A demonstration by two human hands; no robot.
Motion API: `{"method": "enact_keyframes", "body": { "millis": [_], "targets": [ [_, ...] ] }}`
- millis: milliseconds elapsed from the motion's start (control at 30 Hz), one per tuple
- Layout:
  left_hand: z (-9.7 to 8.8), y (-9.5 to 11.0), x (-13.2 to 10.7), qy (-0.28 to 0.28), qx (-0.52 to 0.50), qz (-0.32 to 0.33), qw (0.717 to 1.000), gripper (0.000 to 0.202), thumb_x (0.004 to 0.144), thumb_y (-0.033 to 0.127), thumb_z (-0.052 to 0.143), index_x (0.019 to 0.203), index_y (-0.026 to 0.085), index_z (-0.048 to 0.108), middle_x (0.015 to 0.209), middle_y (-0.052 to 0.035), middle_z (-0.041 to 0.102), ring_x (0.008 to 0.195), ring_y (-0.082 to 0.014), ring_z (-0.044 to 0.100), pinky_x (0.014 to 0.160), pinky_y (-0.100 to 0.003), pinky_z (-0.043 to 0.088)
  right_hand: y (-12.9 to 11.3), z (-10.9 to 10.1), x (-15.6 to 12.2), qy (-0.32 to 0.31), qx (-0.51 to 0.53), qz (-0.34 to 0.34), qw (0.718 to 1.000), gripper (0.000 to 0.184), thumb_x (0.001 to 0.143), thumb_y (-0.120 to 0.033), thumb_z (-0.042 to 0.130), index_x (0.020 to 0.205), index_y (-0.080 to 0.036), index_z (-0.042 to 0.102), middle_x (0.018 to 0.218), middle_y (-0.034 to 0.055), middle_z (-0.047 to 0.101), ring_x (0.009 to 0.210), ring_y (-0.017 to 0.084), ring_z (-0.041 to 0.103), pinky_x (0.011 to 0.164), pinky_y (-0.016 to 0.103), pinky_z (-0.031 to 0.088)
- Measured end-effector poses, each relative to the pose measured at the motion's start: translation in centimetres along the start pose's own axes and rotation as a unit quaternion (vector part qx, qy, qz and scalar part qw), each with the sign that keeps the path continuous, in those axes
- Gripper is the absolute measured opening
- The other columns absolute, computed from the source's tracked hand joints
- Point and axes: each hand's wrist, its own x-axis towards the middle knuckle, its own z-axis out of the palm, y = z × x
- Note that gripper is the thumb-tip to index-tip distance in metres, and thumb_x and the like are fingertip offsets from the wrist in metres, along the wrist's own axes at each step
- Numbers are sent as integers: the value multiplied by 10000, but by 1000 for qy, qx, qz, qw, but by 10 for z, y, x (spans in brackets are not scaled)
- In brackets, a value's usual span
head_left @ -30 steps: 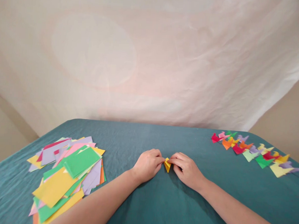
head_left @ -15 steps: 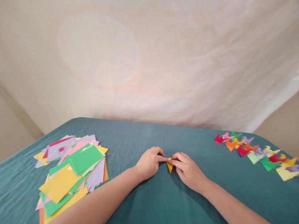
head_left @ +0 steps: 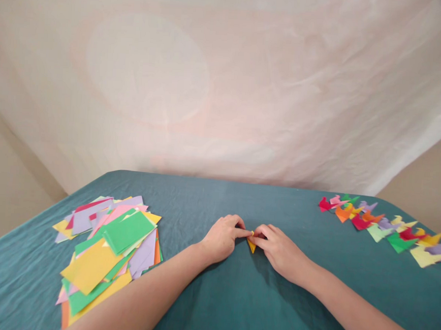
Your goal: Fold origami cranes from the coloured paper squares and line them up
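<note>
A small piece of folded yellow origami paper (head_left: 252, 246) lies on the cloth in front of me, its pointed end toward me. My left hand (head_left: 224, 236) has its index finger stretched onto the upper left edge of the paper, the other fingers curled in. From the other side, my right hand (head_left: 279, 249) pinches the paper's upper right part between thumb and fingers. The fingertips of both hands nearly meet over the paper and hide its top portion.
On the left, a loose pile of coloured paper sheets (head_left: 89, 269) reaches under my left forearm. Several folded paper birds (head_left: 379, 232) stand in rows at the right. A dark green cloth (head_left: 211, 199) covers the table, with a pale hanging sheet (head_left: 239, 87) behind it.
My fingers have shifted slightly at the top of the yellow paper, the right fingertips drawing back a little from the left index finger. The whole view has moved slightly.
</note>
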Motion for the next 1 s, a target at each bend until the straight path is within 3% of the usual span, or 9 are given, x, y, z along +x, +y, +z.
{"method": "enact_keyframes", "body": {
  "millis": [533, 833, 1000],
  "targets": [
    [0, 3, -1, 0, 14, -6, 1000, 369, 842, 94, 444, 1071, 313, 633, 1021, -29, 542, 939, -178, 491, 845, -320, 394, -1, -8, -1, -20, 6, -13, 1000, 354, 888, -91, 378, 1131, -247, 584, 970, 77, 548, 888, 200, 491, 775, 348, 421],
    [-7, 7, 1, -1, 10, 10, 1000, 397, 785, 69, 457, 1082, 268, 630, 1010, -45, 543, 936, -191, 487, 841, -328, 396, -2, 5, -3, 78, 52, 15, 995, 363, 806, -60, 451, 1094, -231, 592, 956, 63, 570, 871, 188, 528, 780, 352, 445],
    [-10, 10, 0, 7, 1, 10, 1000, 309, 843, 178, 461, 1084, 271, 630, 983, -50, 544, 919, -191, 496, 837, -332, 395, -5, 6, -3, 99, 56, 32, 993, 268, 784, -111, 507, 1008, -213, 612, 951, 55, 587, 841, 184, 550, 773, 350, 452]
  ]
}}
